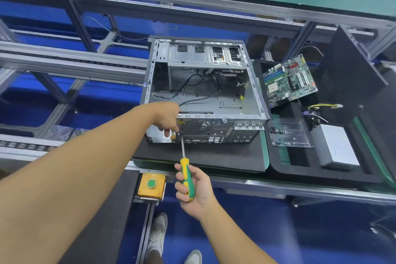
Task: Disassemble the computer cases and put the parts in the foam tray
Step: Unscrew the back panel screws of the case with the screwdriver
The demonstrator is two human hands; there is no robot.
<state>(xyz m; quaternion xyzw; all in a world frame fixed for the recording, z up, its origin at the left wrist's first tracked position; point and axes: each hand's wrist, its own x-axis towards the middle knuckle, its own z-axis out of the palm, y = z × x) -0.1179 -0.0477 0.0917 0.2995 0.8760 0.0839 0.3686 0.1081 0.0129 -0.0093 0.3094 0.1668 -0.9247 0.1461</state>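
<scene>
An open grey computer case (pixel 255 90) lies on a black mat (pixel 214 158), its rear panel facing me and loose black cables inside. My left hand (pixel 166 117) rests on the near left corner of the case, fingers curled over its rear edge. My right hand (pixel 192 188) grips a green and yellow screwdriver (pixel 186 178), whose tip touches the rear panel beside the fan grille (pixel 195 126). To the right, the black foam tray (pixel 300 169) holds a green motherboard (pixel 289 80), a grey power supply (pixel 336 146) with cables, and a clear screw box (pixel 289 133).
A yellow box with a green push button (pixel 151 184) sits on the bench's front rail. A dark panel (pixel 351 75) leans at the right, behind the tray. Aluminium conveyor frames (pixel 70 60) run at the left and back. My shoes (pixel 158 233) show on the blue floor.
</scene>
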